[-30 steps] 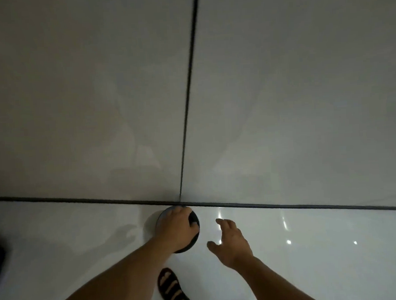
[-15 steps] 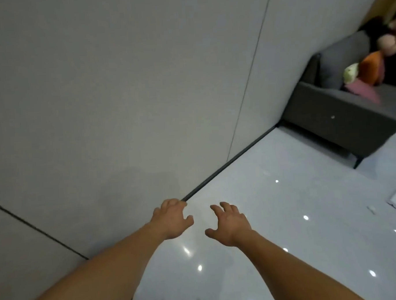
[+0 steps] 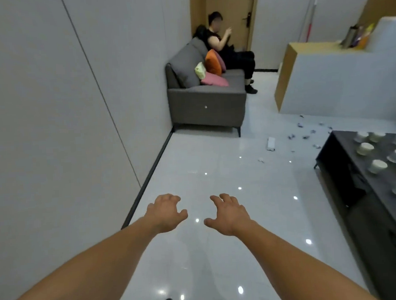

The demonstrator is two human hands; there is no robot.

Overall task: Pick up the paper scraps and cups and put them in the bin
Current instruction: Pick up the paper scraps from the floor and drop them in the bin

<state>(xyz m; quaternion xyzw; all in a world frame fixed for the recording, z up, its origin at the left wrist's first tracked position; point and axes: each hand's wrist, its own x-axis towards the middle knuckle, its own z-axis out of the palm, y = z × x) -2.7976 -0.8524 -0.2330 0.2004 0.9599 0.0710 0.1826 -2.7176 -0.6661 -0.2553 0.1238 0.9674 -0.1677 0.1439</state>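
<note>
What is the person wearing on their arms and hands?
Nothing at all. The left forearm and right forearm are bare all the way to the picture's edge, with no sleeve showing. The left hand and right hand have no gloves, and no watch, bracelet or ring shows on them.

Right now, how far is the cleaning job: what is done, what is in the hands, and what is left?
Done: nothing that this view proves; no bin shows. In hand: nothing, the left hand and right hand are both empty. Left: paper scraps lie on the floor by the counter, and white cups stand on the dark table.
</note>
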